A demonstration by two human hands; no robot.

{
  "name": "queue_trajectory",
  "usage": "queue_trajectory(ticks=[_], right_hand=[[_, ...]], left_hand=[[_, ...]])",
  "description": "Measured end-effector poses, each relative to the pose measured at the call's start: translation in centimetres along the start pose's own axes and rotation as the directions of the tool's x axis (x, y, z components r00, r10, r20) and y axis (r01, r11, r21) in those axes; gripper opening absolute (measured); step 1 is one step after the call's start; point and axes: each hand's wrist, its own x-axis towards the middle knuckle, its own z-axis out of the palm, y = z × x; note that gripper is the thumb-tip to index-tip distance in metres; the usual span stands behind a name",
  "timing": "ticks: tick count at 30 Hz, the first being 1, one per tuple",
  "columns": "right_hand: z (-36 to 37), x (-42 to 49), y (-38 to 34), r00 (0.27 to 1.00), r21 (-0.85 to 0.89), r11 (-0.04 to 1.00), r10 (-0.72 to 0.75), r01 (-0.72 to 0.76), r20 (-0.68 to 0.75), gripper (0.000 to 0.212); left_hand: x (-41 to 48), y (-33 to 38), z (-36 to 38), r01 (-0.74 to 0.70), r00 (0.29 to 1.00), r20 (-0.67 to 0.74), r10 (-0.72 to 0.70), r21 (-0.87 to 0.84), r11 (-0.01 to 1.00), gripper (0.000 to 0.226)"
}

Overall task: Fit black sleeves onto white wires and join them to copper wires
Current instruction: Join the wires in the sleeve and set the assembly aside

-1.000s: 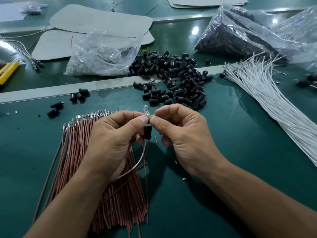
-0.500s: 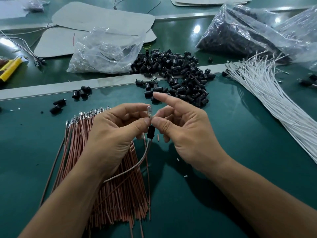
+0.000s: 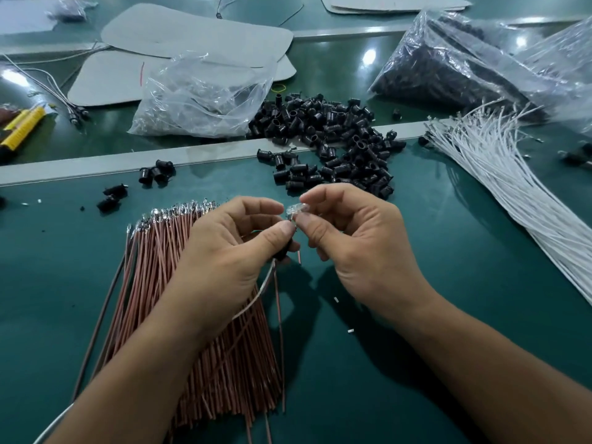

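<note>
The left hand (image 3: 230, 254) I see curled, its thumb and forefinger pinching the top of a black sleeve (image 3: 283, 253). A white wire (image 3: 256, 298) comes out under the sleeve and bends away below the left wrist. A single copper wire (image 3: 279, 318) hangs just beside it. The right hand (image 3: 362, 251) is curled too and pinches a small clear bulb (image 3: 296, 208) between thumb and forefinger, directly above the sleeve. The two thumbs are touching or almost touching; I cannot tell which. Both hands are held over the green table (image 3: 416, 315). Under the left hand lies the copper bundle (image 3: 179, 299). Beyond the hands is the sleeve pile (image 3: 336, 142), and at the right the white bundle (image 3: 512, 200) fans out. Further back I see a clear bag (image 3: 205, 97) and a dark bag (image 3: 448, 65).
</note>
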Motion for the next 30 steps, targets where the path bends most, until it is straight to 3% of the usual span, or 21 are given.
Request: queue_trajectory(ticks=[4, 12, 16, 22, 30], right_hand=[[-0.2, 0.1, 0.1, 1.0, 0.015, 1.0, 0.005, -0.005, -0.007, 0.012], [-0.6, 0.1, 0.3, 1.0, -0.065, 0.998, 0.003, -0.001, 0.029, 0.009], [-0.7, 0.1, 0.0, 0.999, -0.07, 0.997, 0.013, -0.01, 0.051, 0.004], [-2.0, 0.7, -0.5, 0.996, 0.041, 0.995, 0.089, -0.089, -0.004, 0.009], [-2.7, 0.8, -0.6, 0.99, 0.113, 0.986, 0.113, -0.122, 0.084, 0.02]], left_hand=[[0.0, -0.3, 0.0, 0.058, 0.996, 0.068, -0.053, -0.072, 0.996, 0.023], [-0.1, -0.4, 0.1, 0.094, 0.996, 0.002, -0.094, -0.073, 0.993, 0.014], [-0.3, -0.2, 0.0, 0.067, 0.998, 0.001, -0.067, 0.005, 0.998, 0.013], [0.0, -0.5, -0.3, 0.038, 0.999, -0.021, -0.037, 0.046, 0.998, 0.01], [-0.2, -0.4, 0.2, 0.056, 0.998, 0.023, -0.059, 0.109, 0.992, 0.004]])
